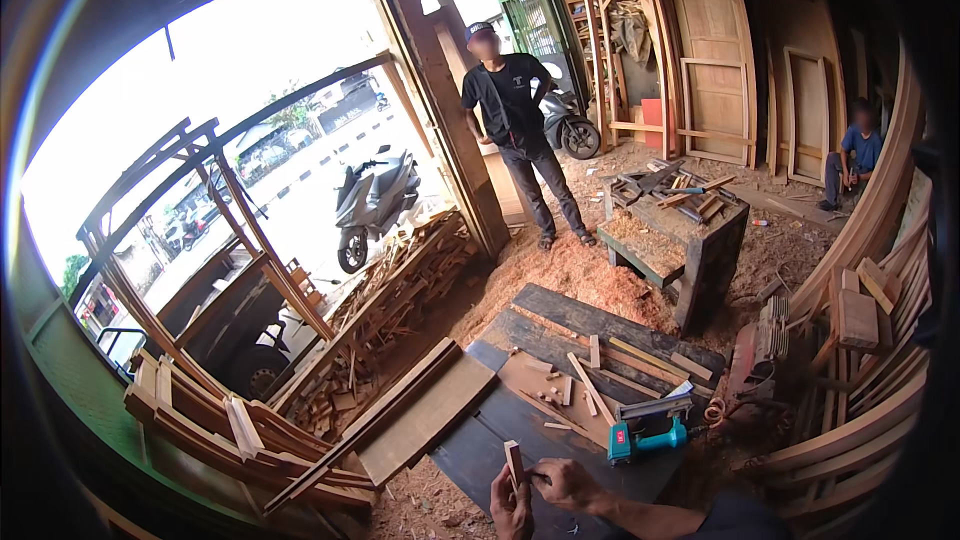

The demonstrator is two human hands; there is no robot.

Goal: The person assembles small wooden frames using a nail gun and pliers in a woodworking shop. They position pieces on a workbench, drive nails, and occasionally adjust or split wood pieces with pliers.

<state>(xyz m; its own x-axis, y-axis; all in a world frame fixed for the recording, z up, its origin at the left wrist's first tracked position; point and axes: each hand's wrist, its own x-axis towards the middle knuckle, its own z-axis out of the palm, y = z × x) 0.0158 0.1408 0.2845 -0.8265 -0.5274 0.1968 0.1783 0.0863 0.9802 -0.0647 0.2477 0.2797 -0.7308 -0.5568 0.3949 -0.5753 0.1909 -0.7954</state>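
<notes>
Near the lower edge, my left hand [510,506] is closed around a short wooden block [514,464], held upright over the dark workbench [455,462]. Right beside the block, my right hand [566,486] has its fingers curled together at the block's side; whatever they pinch is too small or hidden to make out. A teal nail gun [648,440] lies on the bench to the right of my hands. Beyond it are loose wooden strips [592,390] and several small offcuts [567,392].
A flat board [428,418] extends off the bench's left side. A rusty vise-like machine [745,370] stands at the right, near stacked timber [850,420]. Farther back, a tool-covered workbench [690,225] rises from wood shavings [560,285]. One person [520,105] stands; another [858,155] sits far right.
</notes>
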